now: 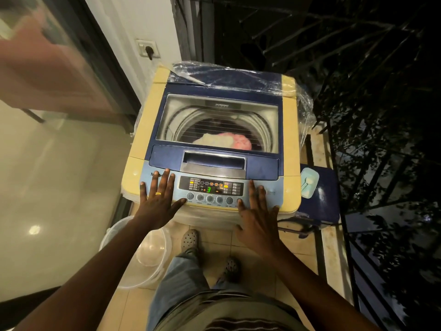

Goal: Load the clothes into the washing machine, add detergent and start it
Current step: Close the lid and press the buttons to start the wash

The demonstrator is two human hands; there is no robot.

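Clothes: pink and cream bundle of clothes lies in the steel drum, seen through the closed glass lid of the blue and yellow top-loading washing machine, so loading looks done
Detergent: no packet or scoop in view; cannot tell if added
Panel: lit display shows a green 3, power is on
Left hand: spread flat, holding nothing, left of the buttons
Right hand: open and empty, thumb at the rightmost round button
Remaining: likely only the start press, if not already made
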